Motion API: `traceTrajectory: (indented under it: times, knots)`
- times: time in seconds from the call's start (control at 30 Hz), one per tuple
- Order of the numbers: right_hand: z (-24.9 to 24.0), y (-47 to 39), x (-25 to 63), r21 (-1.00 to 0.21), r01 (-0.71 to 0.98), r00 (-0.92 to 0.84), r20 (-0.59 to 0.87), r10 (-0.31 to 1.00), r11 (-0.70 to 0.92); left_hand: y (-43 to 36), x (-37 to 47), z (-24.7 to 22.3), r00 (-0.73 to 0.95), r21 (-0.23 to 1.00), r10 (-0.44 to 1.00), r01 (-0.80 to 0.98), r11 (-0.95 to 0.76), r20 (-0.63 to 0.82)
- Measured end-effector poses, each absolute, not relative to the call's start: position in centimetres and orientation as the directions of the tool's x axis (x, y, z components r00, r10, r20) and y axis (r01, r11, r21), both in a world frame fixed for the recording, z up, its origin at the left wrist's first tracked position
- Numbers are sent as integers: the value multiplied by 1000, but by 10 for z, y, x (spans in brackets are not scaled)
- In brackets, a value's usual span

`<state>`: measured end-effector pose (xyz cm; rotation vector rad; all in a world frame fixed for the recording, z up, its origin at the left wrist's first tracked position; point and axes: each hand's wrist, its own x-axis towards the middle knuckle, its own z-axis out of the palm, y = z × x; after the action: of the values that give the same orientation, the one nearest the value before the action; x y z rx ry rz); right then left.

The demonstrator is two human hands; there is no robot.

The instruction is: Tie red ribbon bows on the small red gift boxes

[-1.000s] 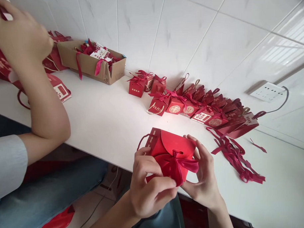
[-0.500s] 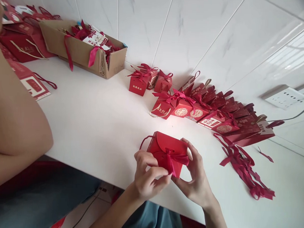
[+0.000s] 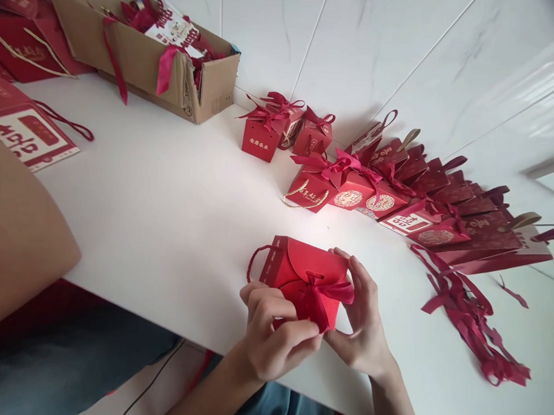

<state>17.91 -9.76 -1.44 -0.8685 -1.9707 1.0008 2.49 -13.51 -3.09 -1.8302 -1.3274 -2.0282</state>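
Observation:
A small red gift box [image 3: 314, 257] with a rounded flap and a cord handle is held just above the table's front edge, tilted toward me. A crimson ribbon [image 3: 338, 291] is tied on its top, with a loop pointing right and a tail hanging down the front. My left hand [image 3: 279, 328] is closed at the box's near left side, finger and thumb pinching the ribbon's tail. My right hand [image 3: 364, 322] grips the box from the right, thumb low in front and fingers behind. The lower left of the box is hidden by my left hand.
Finished-looking red boxes [image 3: 261, 140] with bows stand along the tiled wall, with a row of red bags [image 3: 476, 229] behind. Loose ribbons [image 3: 473, 317] lie at right. A cardboard box [image 3: 149, 76] stands back left. Another person's arm [image 3: 26, 235] reaches in from the left.
The view has shifted closer and turned a little. My hands stay on the box, the left still pinching the ribbon's tail; the box is slightly turned, showing more of its left side.

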Motion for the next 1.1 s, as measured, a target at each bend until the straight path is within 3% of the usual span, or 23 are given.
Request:
traceTrajectory:
  times: [1.1]
  knots:
    - [-14, -99, 179, -822, 285, -477, 324, 817, 492, -137, 25, -32, -292, 524, 444, 600, -605, 847]
